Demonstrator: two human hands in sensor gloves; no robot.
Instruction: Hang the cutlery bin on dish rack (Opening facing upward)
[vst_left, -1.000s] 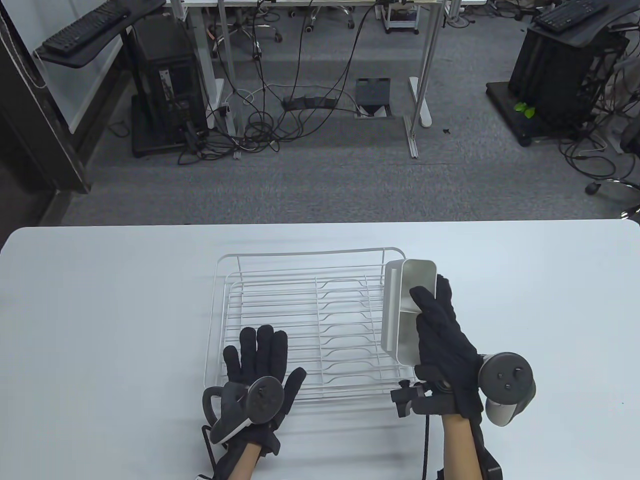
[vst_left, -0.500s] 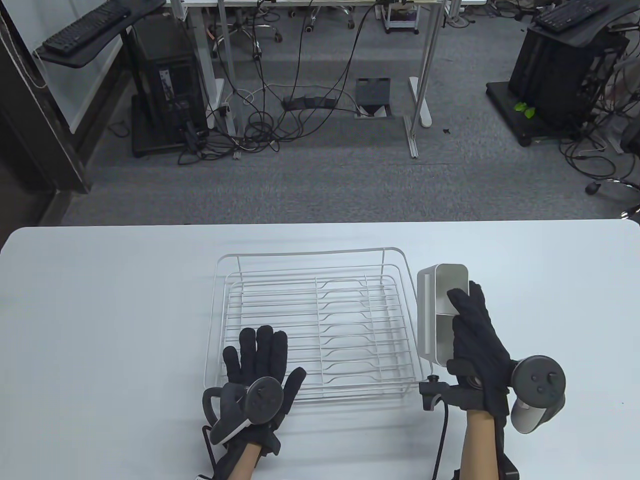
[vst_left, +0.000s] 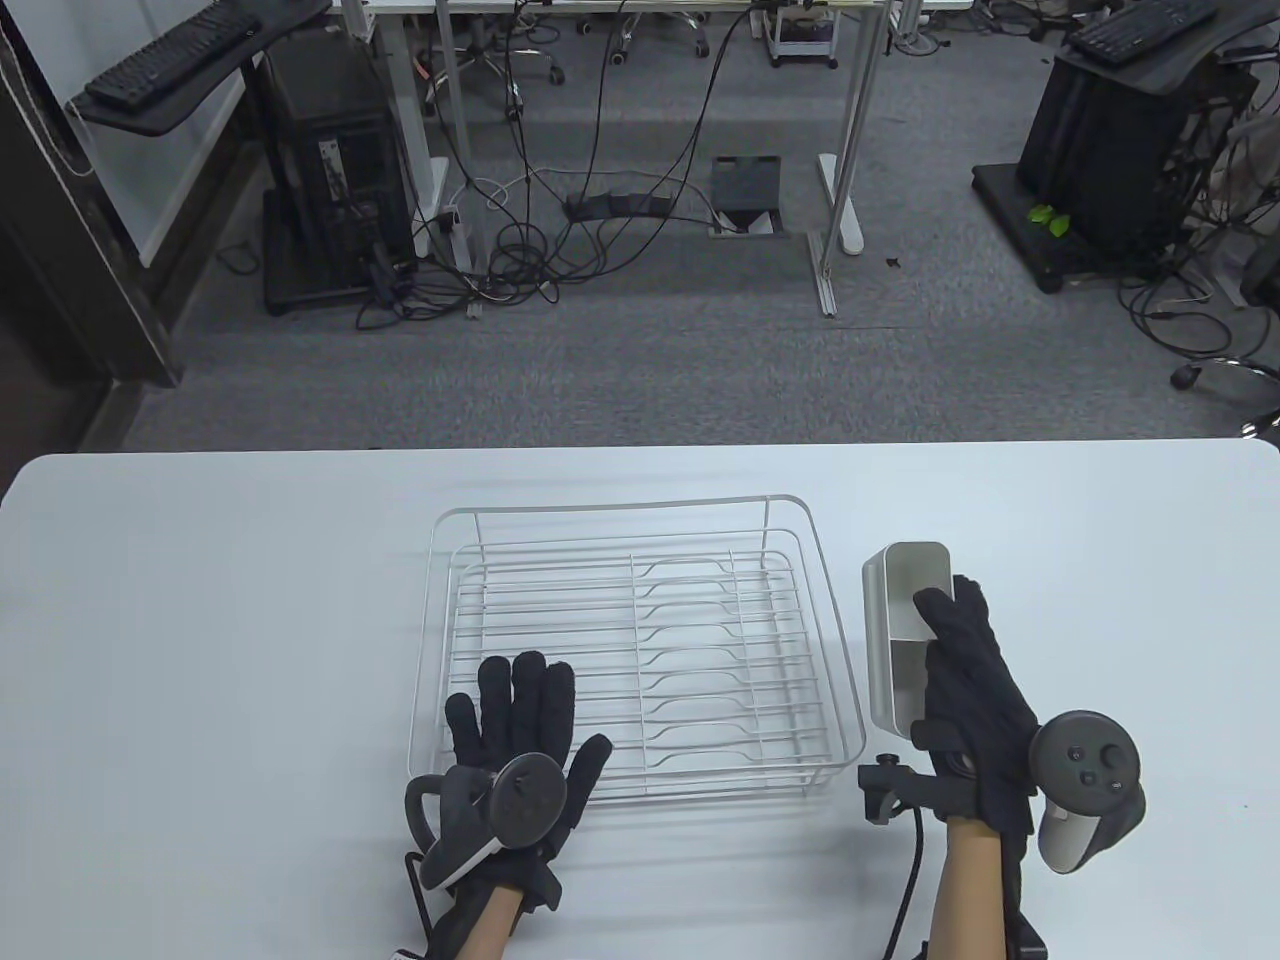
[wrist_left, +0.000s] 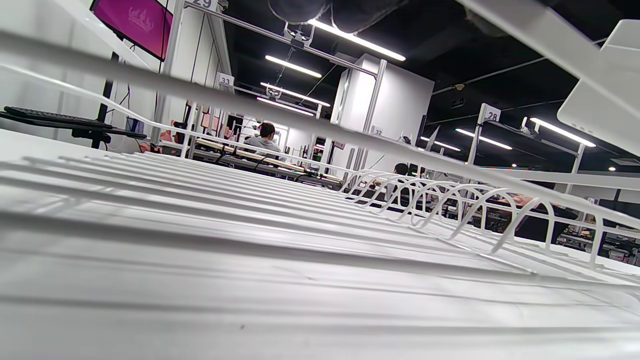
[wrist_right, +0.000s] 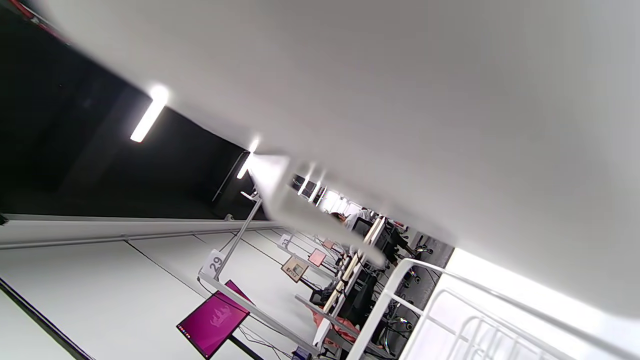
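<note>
So I've got the cutlery bin (vst_left: 905, 640) in my right hand (vst_left: 975, 700), fingers wrapped over its outer wall, opening up. It's just off the right side of the dish rack (vst_left: 640, 650), close to the rim wire but apart from it as far as I can tell. My guess for doing this well: keep the bin level, bring its flat lip side square to the rack's right rim, go a touch above the wire, then lower so the lip hooks over. Tilting would probably make it miss or jam.

My left hand (vst_left: 515, 745) lies flat with fingers spread on the rack's near left corner, holding nothing, just pinning it. Good, since a light wire rack probably slides.

The rack sits mid white table (vst_left: 200, 620). Past the rack's far side: grey carpet, desk legs, tangled cables.
</note>
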